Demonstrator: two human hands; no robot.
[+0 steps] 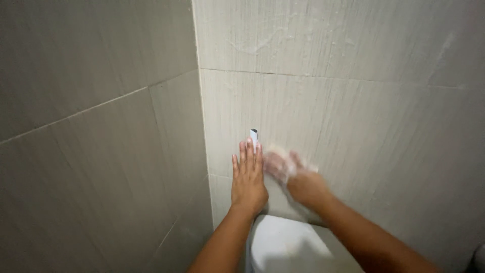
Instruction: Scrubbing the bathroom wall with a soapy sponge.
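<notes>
1. Head view: a corner of grey tiled wall [353,126] is seen from above, with two bare forearms reaching up into it.
2. Left hand [248,179] is pressed flat against the back tile, fingers straight and close together, pointing upward; its grip is fully spread and nothing is held in it.
3. Just above the left fingertips, a small white fitting [253,134] with a dark top is fixed to the tile; whether it is touched by the middle finger cannot be told.
4. Right hand [295,177] is blurred, lying just to the right of the left hand and almost touching it. Its fingers are curled partly around a pale, foamy pad or cloth [277,156], which is pressed to the tile at the fingertips. The grip is half closed on this pad; its exact hold is lost in the blur.
5. The pad is seen as whitish and soft-edged, with suds over the knuckles; its shape cannot be made out.
6. Faint soapy smears [262,43] are left on the upper tile, well above both hands.
7. Below the wrists, a white rounded toilet cistern lid [285,245] is set against the wall, between the two forearms.
</notes>
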